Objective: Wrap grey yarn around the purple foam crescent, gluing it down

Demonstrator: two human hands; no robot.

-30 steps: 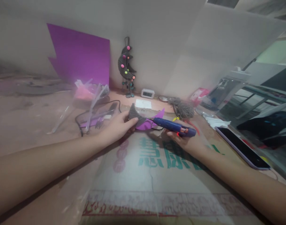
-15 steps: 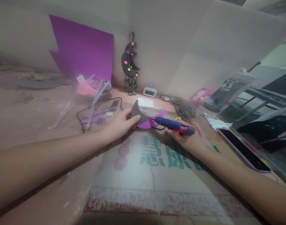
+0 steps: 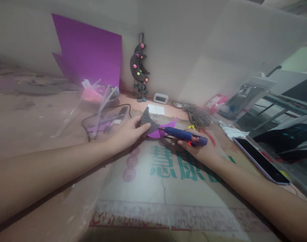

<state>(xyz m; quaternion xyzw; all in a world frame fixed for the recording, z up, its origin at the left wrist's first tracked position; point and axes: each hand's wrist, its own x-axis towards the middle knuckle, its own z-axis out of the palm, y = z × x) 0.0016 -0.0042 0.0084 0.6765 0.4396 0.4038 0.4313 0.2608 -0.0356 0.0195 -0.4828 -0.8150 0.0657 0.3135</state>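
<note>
Between the thumb and fingers of my left hand is a crescent moon cutout, its left part wrapped in grey yarn and its right part bare purple card. My right hand grips a blue hot glue gun with a red light glowing near its back. The gun's metal nozzle points left and meets the crescent about where the yarn ends; whether glue is coming out is too small to tell. My right fingers are partly hidden under the gun.
A ball of grey yarn and red-handled pliers lie behind my right hand. A phone rests at the right. Glue sticks and a purple sheet are at the left. A yarn-wrapped moon hanging and a small clock stand at the wall.
The glue gun and my right hand have shifted slightly left and down, the nozzle moving a little along the crescent. My left hand keeps its hold.
</note>
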